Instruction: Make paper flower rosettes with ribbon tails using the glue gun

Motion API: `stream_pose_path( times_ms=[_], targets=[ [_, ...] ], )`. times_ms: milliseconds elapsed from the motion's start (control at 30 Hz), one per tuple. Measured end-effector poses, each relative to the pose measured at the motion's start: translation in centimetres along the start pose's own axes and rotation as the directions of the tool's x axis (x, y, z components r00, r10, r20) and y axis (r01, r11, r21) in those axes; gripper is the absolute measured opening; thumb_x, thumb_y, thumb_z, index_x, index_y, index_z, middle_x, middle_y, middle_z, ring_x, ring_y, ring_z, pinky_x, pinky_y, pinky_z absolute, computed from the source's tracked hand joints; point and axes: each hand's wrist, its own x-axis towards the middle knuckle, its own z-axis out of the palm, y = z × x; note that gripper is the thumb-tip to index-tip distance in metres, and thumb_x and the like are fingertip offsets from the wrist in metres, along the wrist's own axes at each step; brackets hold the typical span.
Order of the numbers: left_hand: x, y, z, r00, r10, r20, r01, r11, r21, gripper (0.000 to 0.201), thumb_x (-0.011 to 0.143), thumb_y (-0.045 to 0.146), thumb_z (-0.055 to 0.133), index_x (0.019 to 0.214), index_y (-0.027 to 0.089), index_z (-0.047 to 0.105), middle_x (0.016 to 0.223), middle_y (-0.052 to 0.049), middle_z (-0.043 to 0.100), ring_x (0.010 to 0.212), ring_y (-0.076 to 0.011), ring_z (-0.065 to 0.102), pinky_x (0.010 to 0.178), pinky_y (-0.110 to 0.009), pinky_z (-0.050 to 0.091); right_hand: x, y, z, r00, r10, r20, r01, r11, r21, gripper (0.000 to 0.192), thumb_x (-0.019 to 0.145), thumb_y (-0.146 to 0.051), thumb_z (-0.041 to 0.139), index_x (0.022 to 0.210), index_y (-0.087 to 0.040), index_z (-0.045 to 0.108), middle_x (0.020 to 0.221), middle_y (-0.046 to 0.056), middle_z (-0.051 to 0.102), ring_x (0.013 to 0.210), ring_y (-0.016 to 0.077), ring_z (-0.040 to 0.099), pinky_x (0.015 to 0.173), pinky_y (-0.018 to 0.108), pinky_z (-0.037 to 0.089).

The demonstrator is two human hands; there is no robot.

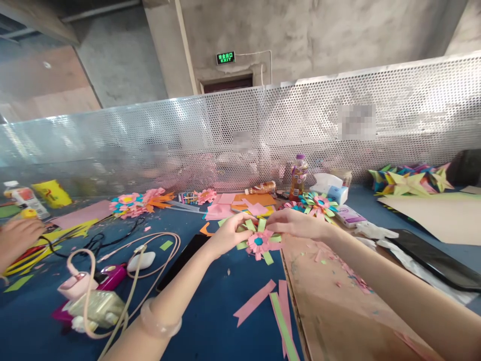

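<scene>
A paper flower (260, 241) with pink petals, green strips and a blue centre is held just above the blue table (210, 311). My left hand (228, 231) pinches its left edge. My right hand (295, 222) pinches its upper right edge. A pale bangle (160, 323) sits on my left forearm. Loose pink and green paper strips (276, 306) lie on the table just below the flower.
A brown board (330, 306) lies under my right arm. A dark phone (181, 260) lies to the left, another (438, 260) to the right. Finished paper flowers (130, 204), a bottle (298, 176), tissues (330, 186) and a perforated metal screen (240, 135) stand behind. Another person's hand (17, 238) is at far left.
</scene>
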Motion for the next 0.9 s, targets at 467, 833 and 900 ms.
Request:
stream_pose_path(
  times_ms=[467, 833, 900],
  targets=[
    [-0.2, 0.1, -0.3, 0.995, -0.029, 0.091, 0.018, 0.994, 0.112, 0.037, 0.079, 0.024, 0.056, 0.116, 0.020, 0.055, 0.086, -0.002, 0.058, 0.076, -0.0142, 0.054, 0.068, -0.026, 0.042, 0.3, 1.2, 0.6, 0.977, 0.162, 0.140, -0.204, 0.906, 0.371, 0.022, 0.069, -0.034, 0.068, 0.077, -0.014, 0.066, 0.079, 0.005, 0.068, 0.074, 0.0135, 0.061, 0.068, 0.025, 0.044],
    [-0.3, 0.3, -0.6, 0.984, -0.031, 0.174, 0.016, 0.996, 0.087, 0.037, 0.077, 0.022, 0.057, 0.114, 0.020, 0.058, 0.086, -0.001, 0.059, 0.072, -0.0126, 0.052, 0.065, -0.025, 0.041, 0.6, 2.9, 0.6, 0.949, 0.157, 0.274, -0.293, 0.763, 0.576, 0.026, 0.064, -0.026, 0.077, 0.085, -0.016, 0.065, 0.084, 0.002, 0.067, 0.081, 0.0129, 0.062, 0.078, 0.026, 0.045],
    [-0.2, 0.0, -0.8, 0.981, -0.048, 0.187, 0.036, 0.997, 0.067, 0.038, 0.076, 0.022, 0.058, 0.114, 0.020, 0.057, 0.084, -0.001, 0.059, 0.072, -0.0124, 0.052, 0.065, -0.025, 0.041, 0.7, 3.3, 0.8, 0.954, 0.150, 0.258, -0.280, 0.751, 0.598, 0.029, 0.064, -0.027, 0.077, 0.088, -0.017, 0.064, 0.085, 0.002, 0.066, 0.083, 0.0134, 0.062, 0.082, 0.029, 0.045]
  ],
)
